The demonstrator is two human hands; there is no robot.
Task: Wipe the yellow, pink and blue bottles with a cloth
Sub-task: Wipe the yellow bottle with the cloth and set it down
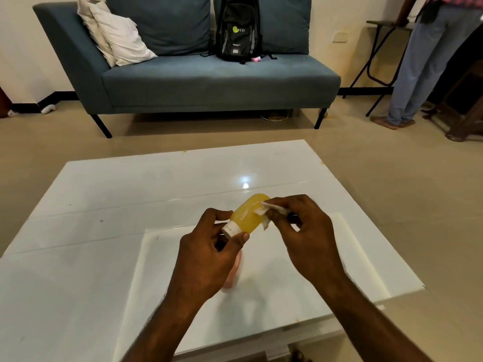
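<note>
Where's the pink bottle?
The pink bottle sits on the white tray in the head view, partly hidden behind the left hand holding the yellow bottle.

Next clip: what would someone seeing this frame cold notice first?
The yellow bottle stands out, held above the middle of the white table. The left hand pinches its white cap while the right hand presses a small white cloth against its side. Behind, a black backpack sits on the blue sofa.
</note>
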